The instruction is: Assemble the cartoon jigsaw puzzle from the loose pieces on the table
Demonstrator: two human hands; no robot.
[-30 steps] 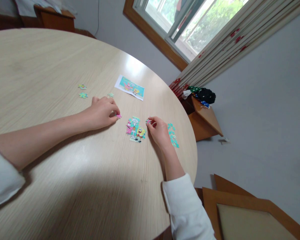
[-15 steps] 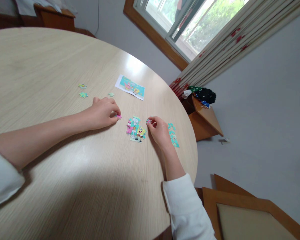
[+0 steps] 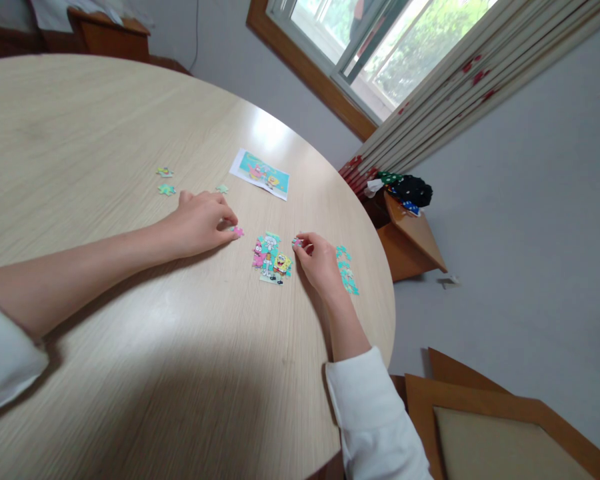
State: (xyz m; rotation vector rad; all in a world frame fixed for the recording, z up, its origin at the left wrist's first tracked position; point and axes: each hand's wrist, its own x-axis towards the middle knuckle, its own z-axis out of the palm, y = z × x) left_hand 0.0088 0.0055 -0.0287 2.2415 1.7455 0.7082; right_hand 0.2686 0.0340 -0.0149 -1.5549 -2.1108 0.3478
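Observation:
A small joined cartoon puzzle cluster [image 3: 271, 257] lies on the round wooden table [image 3: 130, 320] between my hands. My left hand [image 3: 200, 223] rests curled on the table left of it, fingertips pinching a pink puzzle piece [image 3: 237, 231]. My right hand [image 3: 320, 260] sits just right of the cluster, fingers closed on a small piece [image 3: 297, 244] at the cluster's upper right edge. A teal strip of joined pieces [image 3: 347, 270] lies right of my right hand, near the table's edge.
A printed reference picture [image 3: 260, 174] lies farther back on the table. Three loose pieces [image 3: 166, 189] sit to the left behind my left hand. A wooden chair [image 3: 485, 420] stands at lower right; a low wooden stand with clothes [image 3: 405, 200] is below the window.
My left hand has edged slightly up and left, its fingers shifting on the pink piece. My right hand has stayed put.

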